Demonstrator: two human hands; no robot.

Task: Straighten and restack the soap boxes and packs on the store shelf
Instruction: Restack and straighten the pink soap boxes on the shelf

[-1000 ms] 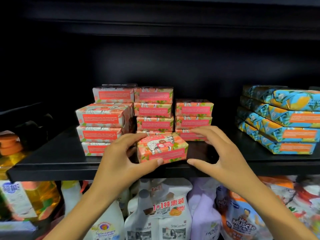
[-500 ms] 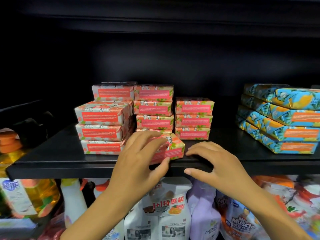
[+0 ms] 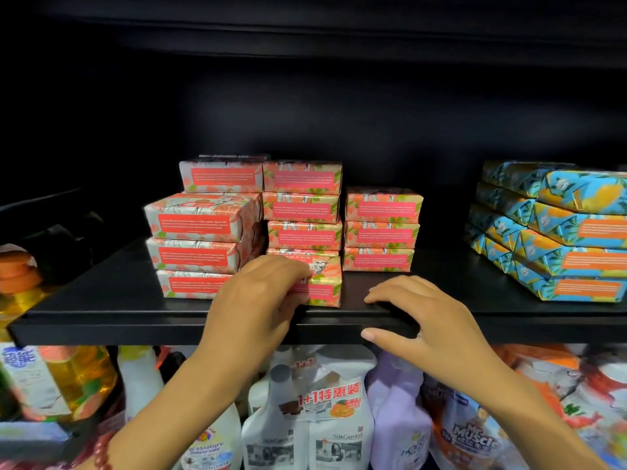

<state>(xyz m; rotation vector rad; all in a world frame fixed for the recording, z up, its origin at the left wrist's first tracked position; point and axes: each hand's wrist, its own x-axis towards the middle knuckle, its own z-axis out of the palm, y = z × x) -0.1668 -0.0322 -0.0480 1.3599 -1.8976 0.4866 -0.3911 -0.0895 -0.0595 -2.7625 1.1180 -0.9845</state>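
1. Landmark: the middle pink stack (image 3: 303,212), four boxes high, on the black shelf (image 3: 101,310); every position below is given relative to it.
2. Front soap box (image 3: 324,283): lies flat on the shelf directly in front of the middle pink stack, at its foot; whether the two touch cannot be told.
3. Orientation: its long axis runs left to right, parallel to the stack's faces; the red label panel faces the viewer and the illustrated face points up, matching the boxes behind.
4. Left hand (image 3: 258,300): covers the box's left end, fingers close together and curled over its top; this grip probably serves to slide the box square with the stack.
5. Right hand (image 3: 424,320): in front and to the right of the stack, holding nothing; its fingers are bent and slightly spread, tips resting on the shelf top, thumb along the front edge; likely a brace for balance.
6. Neighbours: a left pink stack (image 3: 200,239) sits forward and left of the landmark, slightly skewed; a three-high right pink stack (image 3: 381,232) stands just beside it; blue packs (image 3: 559,239) lie well apart to the right.
7. Judgement: the front box seems nearly aligned; the left pink stack may need squaring next.
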